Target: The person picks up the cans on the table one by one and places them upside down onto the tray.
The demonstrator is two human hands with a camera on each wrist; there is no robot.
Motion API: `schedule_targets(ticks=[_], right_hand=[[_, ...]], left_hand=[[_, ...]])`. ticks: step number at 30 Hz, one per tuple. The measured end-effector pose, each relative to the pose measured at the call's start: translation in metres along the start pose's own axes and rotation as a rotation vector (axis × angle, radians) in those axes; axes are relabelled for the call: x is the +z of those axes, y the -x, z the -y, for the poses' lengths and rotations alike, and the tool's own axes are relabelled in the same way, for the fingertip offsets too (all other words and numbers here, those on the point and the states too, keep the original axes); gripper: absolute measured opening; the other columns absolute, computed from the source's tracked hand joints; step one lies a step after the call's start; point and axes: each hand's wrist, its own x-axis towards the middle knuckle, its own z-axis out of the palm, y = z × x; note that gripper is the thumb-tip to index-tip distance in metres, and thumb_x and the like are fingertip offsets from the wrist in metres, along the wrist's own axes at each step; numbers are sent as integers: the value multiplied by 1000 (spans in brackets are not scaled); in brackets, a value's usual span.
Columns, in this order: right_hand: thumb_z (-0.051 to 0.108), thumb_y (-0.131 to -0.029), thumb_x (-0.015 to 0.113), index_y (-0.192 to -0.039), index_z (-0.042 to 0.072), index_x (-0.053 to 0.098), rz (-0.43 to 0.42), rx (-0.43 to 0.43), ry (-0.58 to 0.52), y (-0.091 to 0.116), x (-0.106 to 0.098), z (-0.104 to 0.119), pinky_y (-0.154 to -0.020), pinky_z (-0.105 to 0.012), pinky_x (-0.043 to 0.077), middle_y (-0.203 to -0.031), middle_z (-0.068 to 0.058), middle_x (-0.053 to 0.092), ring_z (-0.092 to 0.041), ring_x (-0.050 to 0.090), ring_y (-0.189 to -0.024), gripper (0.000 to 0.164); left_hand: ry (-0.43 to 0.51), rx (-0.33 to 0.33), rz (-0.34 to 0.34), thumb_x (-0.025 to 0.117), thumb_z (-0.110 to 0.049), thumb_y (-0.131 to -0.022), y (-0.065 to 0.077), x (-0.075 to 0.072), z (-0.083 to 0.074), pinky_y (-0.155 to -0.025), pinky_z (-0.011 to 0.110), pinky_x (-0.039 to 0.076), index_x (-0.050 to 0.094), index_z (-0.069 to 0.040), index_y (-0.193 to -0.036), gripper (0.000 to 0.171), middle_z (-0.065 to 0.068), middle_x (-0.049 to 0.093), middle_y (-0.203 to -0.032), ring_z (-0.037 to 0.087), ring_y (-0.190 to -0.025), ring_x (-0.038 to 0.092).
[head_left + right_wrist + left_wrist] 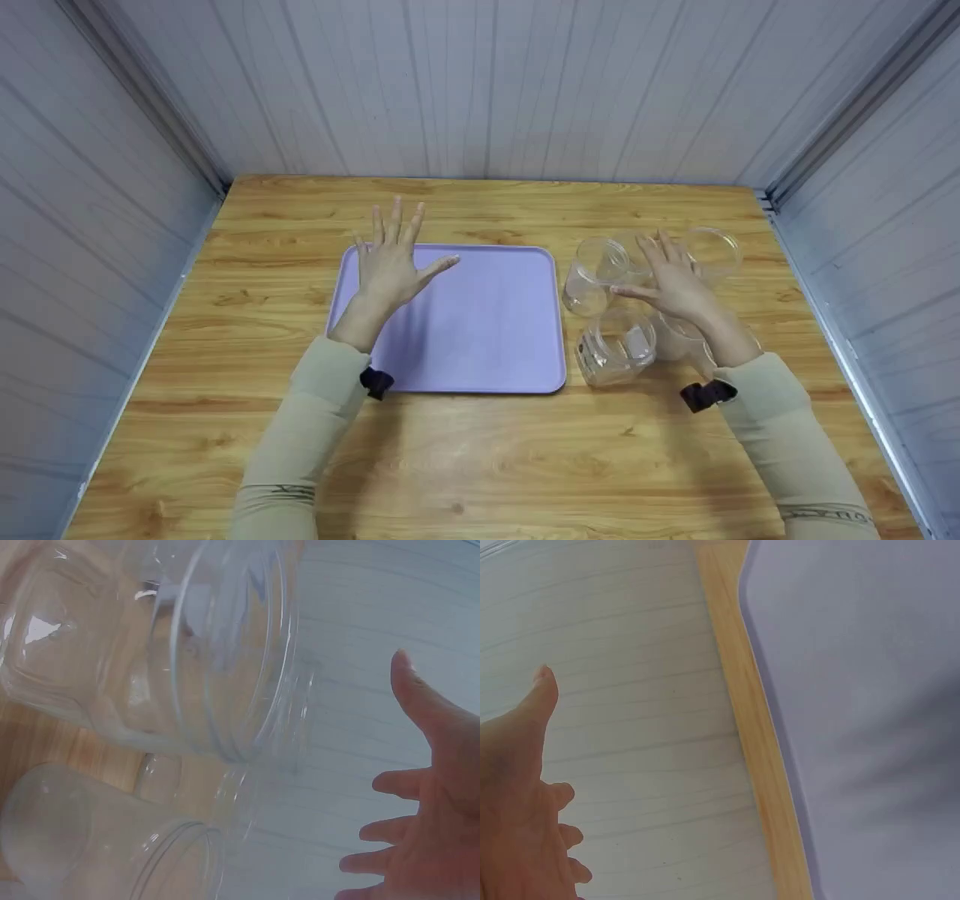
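Note:
My left hand (390,274) hovers with spread fingers over the left part of a lilac tray (487,322); it holds nothing. In the left wrist view the thumb and fingertips of that hand (525,795) show beside the tray (870,690). Over a group of clear, open-topped jars my right hand (679,289) is held, fingers spread and holding nothing. One jar (589,289) stands by the tray's right edge, another jar (616,352) nearer me. The right wrist view shows a large jar (127,690) close up and a smaller one (97,840). Other jars are partly hidden under the right hand.
The tray and jars stand on a wood-grain table (480,465). Pale panelled walls (450,90) enclose its back and both sides. A clear round rim (712,251) belongs to a jar at the back right. Dark bands (376,382) sit at the sleeve cuffs.

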Motion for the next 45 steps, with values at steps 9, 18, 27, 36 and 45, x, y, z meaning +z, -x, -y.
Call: schedule_targets(ticks=[9,18,27,36,45], right_hand=[[49,-75,63,-138,0,22,-48,-70,-71,4,7,-4,-92,-68,6,-142,-29,3,-53,5,-123,89],[47,-76,64,-135,-3,29,-74,-131,-61,12,18,-5,-88,-60,32,-141,-28,9,-50,33,-113,85],[51,-75,62,-133,1,35,-93,-156,-3,23,25,-1,-86,-58,35,-132,-25,32,-45,38,-112,80],[42,-75,66,-129,2,41,-100,-221,-45,30,35,2,-91,-56,31,-127,-22,38,-40,36,-115,72],[33,-73,71,-129,0,41,-115,-232,-62,33,44,2,-91,-54,33,-124,-26,39,-41,40,-111,71]], left_hand=[[63,3,-54,32,-76,-74,4,6,-2,-99,59,-5,2,-25,-143,91,1,-15,-146,29,-128,-20],[145,32,-135,35,-74,-74,11,17,-7,-98,62,4,6,-22,-144,91,4,-4,-148,29,-131,-12],[245,64,-219,39,-70,-77,21,28,-14,-98,61,11,14,-20,-143,87,4,3,-148,30,-133,0],[303,70,-309,43,-65,-79,28,45,-19,-100,56,17,21,-12,-142,85,11,19,-144,35,-130,16],[417,86,-380,50,-52,-84,35,57,-24,-99,49,24,28,-6,-138,75,18,25,-139,31,-127,23]])
